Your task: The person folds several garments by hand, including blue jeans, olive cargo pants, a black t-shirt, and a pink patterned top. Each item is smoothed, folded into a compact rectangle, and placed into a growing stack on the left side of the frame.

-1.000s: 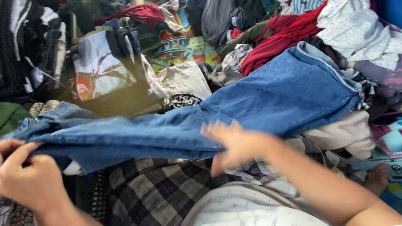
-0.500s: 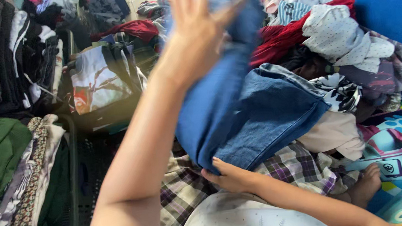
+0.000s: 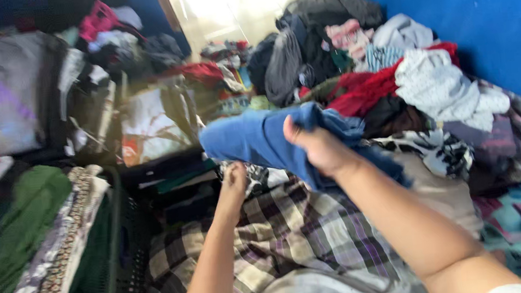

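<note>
Right hand (image 3: 319,148) clenched on folded blue jeans (image 3: 260,141) held above plaid cloth (image 3: 293,226), fingers hidden in denim; left hand (image 3: 233,182) beneath the bundle, grip blurred and indeterminate; dark basket (image 3: 116,268) left, clothes heap (image 3: 394,82) behind, partly smeared.

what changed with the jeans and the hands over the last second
The blue jeans, first stretched out flat between both hands, were folded over and are now a bundle lifted off the lap. The right hand grips them from the top; the left hand, which had swung up high, has dropped beneath the bundle. The clothes pile against the blue wall and the plaid fabric on the lap stayed put.
</note>
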